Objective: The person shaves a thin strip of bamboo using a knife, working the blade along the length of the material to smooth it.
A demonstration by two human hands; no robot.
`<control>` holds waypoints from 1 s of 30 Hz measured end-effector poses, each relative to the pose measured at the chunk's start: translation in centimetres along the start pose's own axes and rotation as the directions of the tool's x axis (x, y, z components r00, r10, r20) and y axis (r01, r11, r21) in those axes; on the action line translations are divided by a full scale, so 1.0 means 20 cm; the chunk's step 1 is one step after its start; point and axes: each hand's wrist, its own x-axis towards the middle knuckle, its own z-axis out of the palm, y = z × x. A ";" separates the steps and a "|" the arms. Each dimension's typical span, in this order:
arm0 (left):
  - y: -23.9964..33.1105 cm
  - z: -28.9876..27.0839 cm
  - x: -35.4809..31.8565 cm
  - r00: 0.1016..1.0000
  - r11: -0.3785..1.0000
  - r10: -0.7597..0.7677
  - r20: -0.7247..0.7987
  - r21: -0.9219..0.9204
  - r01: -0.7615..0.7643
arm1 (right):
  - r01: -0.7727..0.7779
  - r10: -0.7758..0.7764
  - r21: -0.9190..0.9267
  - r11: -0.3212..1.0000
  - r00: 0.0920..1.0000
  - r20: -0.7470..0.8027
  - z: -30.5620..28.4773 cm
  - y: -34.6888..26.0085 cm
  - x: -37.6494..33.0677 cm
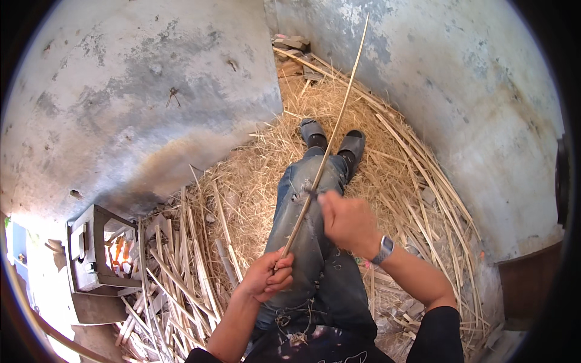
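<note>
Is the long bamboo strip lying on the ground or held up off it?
Held up. The left hand grips the bamboo strip at its near end; it slants up past the right hand, far tip against the wall.

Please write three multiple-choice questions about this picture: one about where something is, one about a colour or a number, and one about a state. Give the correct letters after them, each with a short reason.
1. Where do the loose cut sticks lie?
A. on the person's left, beside the legs
B. on top of the shoes
C. hanging on the wall

2. What colour are the shoes?
A. red
B. grey
C. yellow

3. How is the long thin stick held?
A. it lies loose on the straw
B. the left hand grips its lower end and the right hand holds a small blade against it higher up
C. it is clamped between the shoes

Answers:
1 A: the sticks are heaped on the ground at lower left.
2 B: both shoes look grey against the straw.
3 B: the left hand closes around the lower end, and the right hand meets the stick above it.
</note>
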 end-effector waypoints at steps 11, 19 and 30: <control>-0.04 0.14 0.04 0.968 0.901 0.206 -0.141 0.413 -0.131 | -0.066 0.064 0.031 0.997 0.997 0.053 -0.05 -0.10 -0.14; -0.10 0.11 0.06 0.949 0.853 0.298 -0.104 0.474 -0.217 | -0.042 0.034 0.087 0.995 0.995 0.094 -0.04 -0.09 -0.23; -0.11 0.11 0.06 0.949 0.798 0.302 -0.091 0.569 -0.199 | -0.278 0.152 0.464 0.841 0.945 0.291 -0.12 -0.16 -0.22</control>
